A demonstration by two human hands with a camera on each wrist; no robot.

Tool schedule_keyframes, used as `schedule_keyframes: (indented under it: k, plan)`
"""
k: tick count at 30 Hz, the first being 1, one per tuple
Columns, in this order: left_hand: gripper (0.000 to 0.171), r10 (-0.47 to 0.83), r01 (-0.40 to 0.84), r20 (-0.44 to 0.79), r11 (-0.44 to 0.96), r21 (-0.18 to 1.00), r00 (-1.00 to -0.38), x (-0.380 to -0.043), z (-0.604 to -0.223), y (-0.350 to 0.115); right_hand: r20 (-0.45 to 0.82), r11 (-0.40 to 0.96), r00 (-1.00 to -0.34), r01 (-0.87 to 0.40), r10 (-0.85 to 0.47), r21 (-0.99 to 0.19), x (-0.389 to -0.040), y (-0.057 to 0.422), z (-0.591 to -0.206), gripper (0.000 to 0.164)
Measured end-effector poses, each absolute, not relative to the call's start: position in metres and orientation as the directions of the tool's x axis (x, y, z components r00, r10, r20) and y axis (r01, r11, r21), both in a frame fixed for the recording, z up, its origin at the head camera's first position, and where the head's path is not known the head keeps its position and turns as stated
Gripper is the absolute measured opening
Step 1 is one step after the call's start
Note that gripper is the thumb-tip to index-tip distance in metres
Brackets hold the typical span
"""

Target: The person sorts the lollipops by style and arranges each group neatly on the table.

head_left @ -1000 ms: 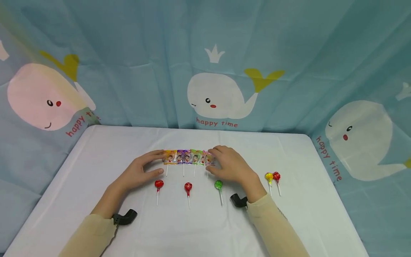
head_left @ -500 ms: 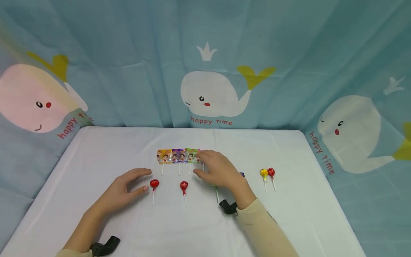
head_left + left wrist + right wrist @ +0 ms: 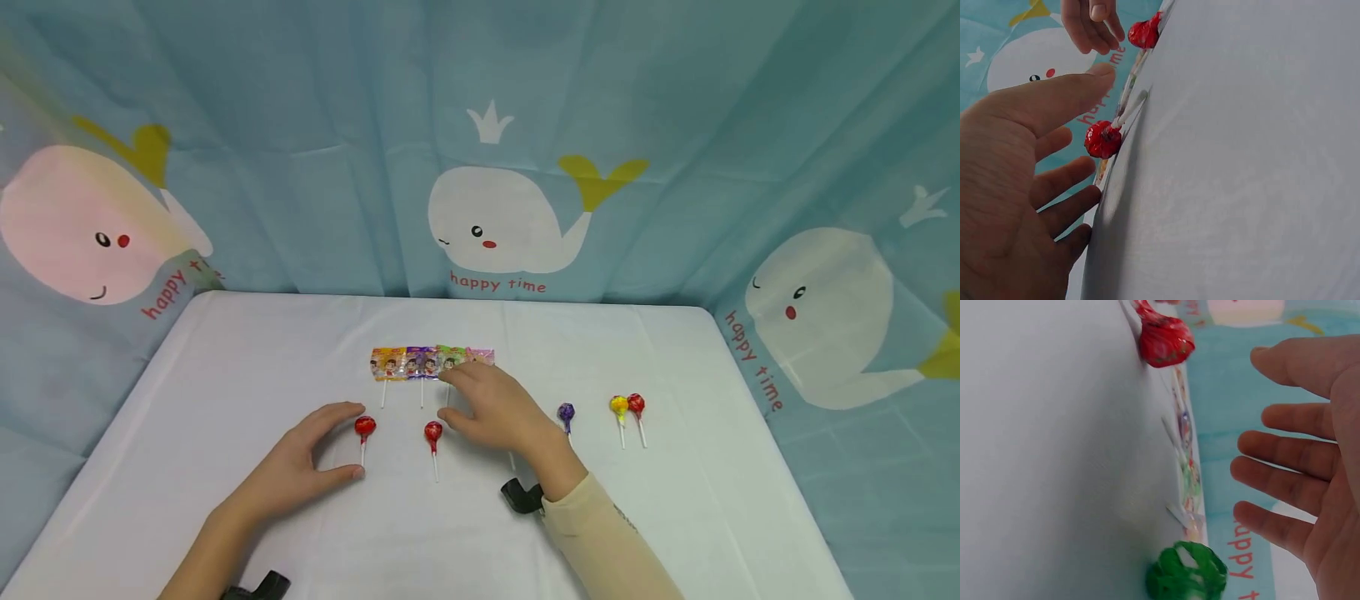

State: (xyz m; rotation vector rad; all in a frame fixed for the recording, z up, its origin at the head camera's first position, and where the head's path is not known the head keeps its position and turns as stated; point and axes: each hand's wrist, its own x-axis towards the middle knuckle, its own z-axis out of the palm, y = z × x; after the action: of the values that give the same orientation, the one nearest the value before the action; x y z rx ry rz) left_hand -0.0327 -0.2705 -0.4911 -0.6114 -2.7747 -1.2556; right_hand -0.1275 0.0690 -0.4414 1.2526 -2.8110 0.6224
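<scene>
Remotely, my left hand (image 3: 298, 457) brackets a red lollipop (image 3: 365, 426), gripping nothing; my right hand (image 3: 495, 408), also empty, hovers at its three o'clock.

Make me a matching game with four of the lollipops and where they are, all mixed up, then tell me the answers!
Lollipops
1. orange flat-wrapped lollipop
2. yellow round lollipop
3. purple round lollipop
4. leftmost red round lollipop

Places in the head view
A. just right of the right hand
B. closest to the left hand
C. left end of the row of flat wrappers
D. close beside the rightmost red round lollipop

Right pairs: 1-C, 2-D, 3-A, 4-B
</scene>
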Motion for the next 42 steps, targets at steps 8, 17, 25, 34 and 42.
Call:
schedule_keyframes:
  k: [8, 17, 25, 34, 42]
  plan:
    - [0.089, 0.338, 0.371, 0.193, 0.611, 0.7, -0.921, -0.029, -0.496, -0.269, 0.159, 0.573, -0.651, -0.739, -0.742, -0.354, -0.115, 0.064, -0.447, 0.055]
    - [0.086, 0.336, 0.358, 0.169, 0.649, 0.672, -0.927, -0.029, -0.499, -0.267, 0.123, 0.551, -0.617, -0.762, -0.777, -0.339, -0.102, 0.067, -0.452, 0.064]
    - [0.084, 0.357, 0.427, 0.243, 0.649, 0.63, -0.902, -0.031, -0.502, -0.27, 0.115, 0.517, -0.571, -0.798, -0.813, -0.309, -0.094, 0.064, -0.455, 0.077]
    - [0.082, 0.378, 0.476, 0.289, 0.68, 0.558, -0.88, -0.032, -0.502, -0.271, 0.09, 0.522, -0.561, -0.809, -0.823, -0.27, -0.088, 0.061, -0.459, 0.082]
    - [0.079, 0.412, 0.521, 0.319, 0.673, 0.526, -0.854, -0.038, -0.499, -0.264, 0.07, 0.534, -0.564, -0.809, -0.823, -0.247, -0.087, 0.058, -0.461, 0.084]
